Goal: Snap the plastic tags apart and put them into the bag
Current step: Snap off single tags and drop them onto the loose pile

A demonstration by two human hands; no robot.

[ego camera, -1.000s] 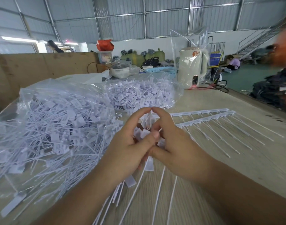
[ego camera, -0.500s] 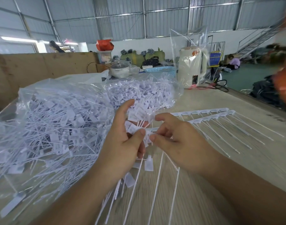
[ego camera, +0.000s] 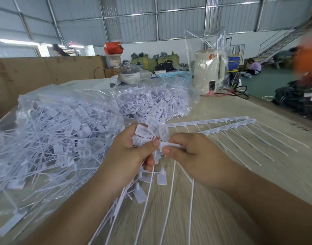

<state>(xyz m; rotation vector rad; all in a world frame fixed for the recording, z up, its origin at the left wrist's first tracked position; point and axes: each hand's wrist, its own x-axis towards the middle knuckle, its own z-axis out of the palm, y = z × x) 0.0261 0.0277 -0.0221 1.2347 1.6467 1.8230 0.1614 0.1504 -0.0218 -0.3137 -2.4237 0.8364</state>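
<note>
White plastic tags fill the middle of the view. The left hand (ego camera: 126, 156) holds a bunch of loose tags (ego camera: 151, 129), with its fingers (ego camera: 148, 145) curled round them. The flat tag heads stick up above the thumb, and the long thin tails hang down below the hand toward the person.

The right hand (ego camera: 192, 156) sits just to the right of the left hand, and the two thumbs almost touch. Its fingers pinch one end of a tag strip (ego camera: 171, 145), held right beside the bunch.

A big clear bag (ego camera: 50, 131) lies on the tabletop (ego camera: 257, 124), just left of the left hand. It is stuffed with loose white tags. A second clear bag (ego camera: 151, 101) full of tags lies behind the left hand, farther from the person.

Two joined tag strips (ego camera: 222, 123) lie flat on the tabletop, to the right of and behind the right hand. Their thin tails point toward the right side.

Far behind the hands, a cream kettle (ego camera: 209, 73) stands in a clear wrapper at the back of the tabletop. A blue basket (ego camera: 174, 76) sits to the left of the kettle. Brown cardboard (ego camera: 45, 71) stands behind the big bag.
</note>
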